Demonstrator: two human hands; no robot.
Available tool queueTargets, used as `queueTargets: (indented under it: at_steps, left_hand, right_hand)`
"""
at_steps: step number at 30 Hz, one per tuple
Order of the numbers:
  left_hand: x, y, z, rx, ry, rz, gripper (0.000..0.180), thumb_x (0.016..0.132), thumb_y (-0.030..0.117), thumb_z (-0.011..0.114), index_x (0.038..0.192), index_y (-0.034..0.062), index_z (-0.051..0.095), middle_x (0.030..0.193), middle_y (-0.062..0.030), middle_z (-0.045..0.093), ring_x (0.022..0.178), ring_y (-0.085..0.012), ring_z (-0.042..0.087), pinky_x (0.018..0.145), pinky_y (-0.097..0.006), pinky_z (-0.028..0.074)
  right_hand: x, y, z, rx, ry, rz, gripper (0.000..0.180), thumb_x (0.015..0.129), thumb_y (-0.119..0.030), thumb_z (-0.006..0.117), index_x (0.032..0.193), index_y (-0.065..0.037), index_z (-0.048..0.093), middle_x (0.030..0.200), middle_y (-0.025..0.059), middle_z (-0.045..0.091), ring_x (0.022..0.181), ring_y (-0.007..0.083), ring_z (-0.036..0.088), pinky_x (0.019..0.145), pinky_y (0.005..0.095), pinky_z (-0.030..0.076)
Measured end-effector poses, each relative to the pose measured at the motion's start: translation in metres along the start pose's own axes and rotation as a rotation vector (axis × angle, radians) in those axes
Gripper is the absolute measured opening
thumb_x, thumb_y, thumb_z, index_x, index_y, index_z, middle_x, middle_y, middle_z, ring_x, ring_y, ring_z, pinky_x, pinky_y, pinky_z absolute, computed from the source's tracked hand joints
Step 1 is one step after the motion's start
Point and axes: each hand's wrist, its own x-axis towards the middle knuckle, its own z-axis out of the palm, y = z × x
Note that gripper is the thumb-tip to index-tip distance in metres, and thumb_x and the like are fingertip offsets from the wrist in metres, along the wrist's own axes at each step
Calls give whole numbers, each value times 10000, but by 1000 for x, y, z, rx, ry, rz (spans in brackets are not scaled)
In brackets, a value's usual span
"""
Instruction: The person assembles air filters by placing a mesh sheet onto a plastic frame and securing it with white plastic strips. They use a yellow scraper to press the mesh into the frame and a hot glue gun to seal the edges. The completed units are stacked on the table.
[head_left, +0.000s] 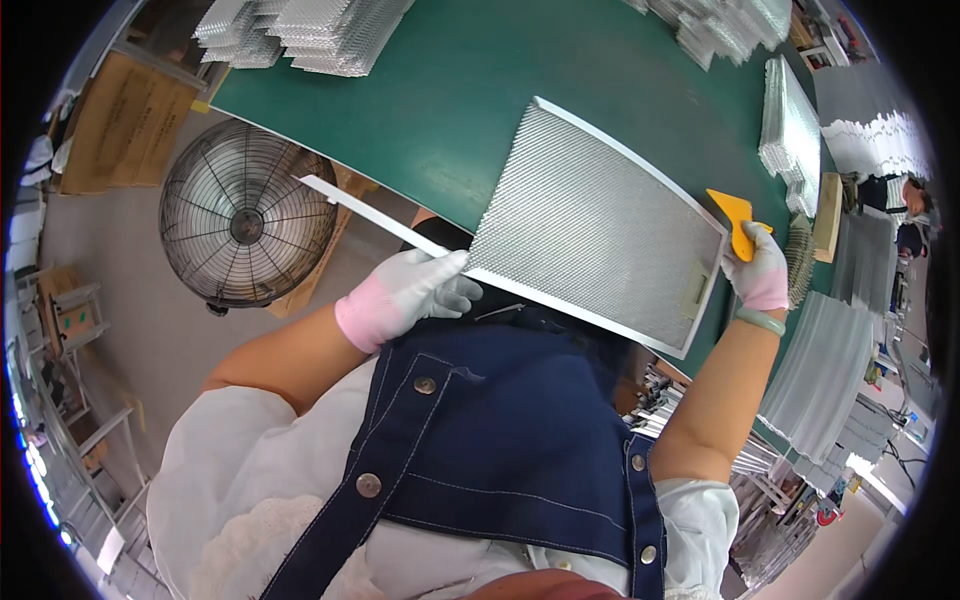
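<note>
A silver mesh filter panel [600,225] lies tilted on the green table, its near edge overhanging toward my apron. Pale metal edging borders its far, right and near sides, while the left mesh edge looks bare. From the near-left corner a narrow frame strip [370,218] sticks out leftward past the table edge. In a white and pink glove, my left hand [410,292] pinches the strip at that corner. My gloved right hand [758,270] is closed round a yellow plastic scraper [735,220], beside the panel's right edge. Some right fingers are hidden behind that edge.
Stacks of mesh sheets [335,35] stand at the table's far left, with more mesh piles [730,30] at the far right. Another mesh stack [790,135] and a wooden block [827,218] are right of my right hand. A floor fan [247,225] stands left of the table.
</note>
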Motion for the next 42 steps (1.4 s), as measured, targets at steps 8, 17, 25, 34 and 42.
queueTargets:
  at_steps: [8,17,25,34,42]
  left_hand:
    - [-34,79,6,919,21,146,327,970,282,573,901,-15,690,799,-78,704,665,-133,658,641,-292,537]
    - [84,93,36,1743,496,1226,408,839,269,668,1168,33,615,1176,-137,619,1066,-330,592,891,-417,488]
    - [93,86,30,1539,588,1198,547,777,323,731,1192,-4,588,1221,-201,586,1150,-369,553,973,-456,448]
    - [97,81,32,1622,620,1131,489,748,267,702,1134,-22,620,1196,-203,592,1129,-361,566,948,-464,462]
    - [88,82,35,1570,610,1113,487,760,297,722,1111,-27,626,1186,-203,596,1114,-352,578,955,-460,462]
  right_hand:
    - [-77,42,132,-1275,185,-1340,247,927,-168,577,1147,-98,665,836,96,685,721,276,668,638,396,549]
    - [-88,89,207,-1580,61,-1409,406,822,-189,598,1212,-83,629,973,92,599,678,199,621,521,354,491]
    - [-78,87,214,-1545,14,-1328,437,829,-176,599,1237,-19,598,1050,139,596,697,212,632,540,331,537]
    - [-77,64,258,-1797,-96,-915,363,885,-152,572,1208,12,562,985,137,624,753,224,705,573,340,581]
    - [-91,73,234,-1684,-44,-1227,286,875,-166,584,1114,-10,608,847,103,607,642,205,681,508,345,555]
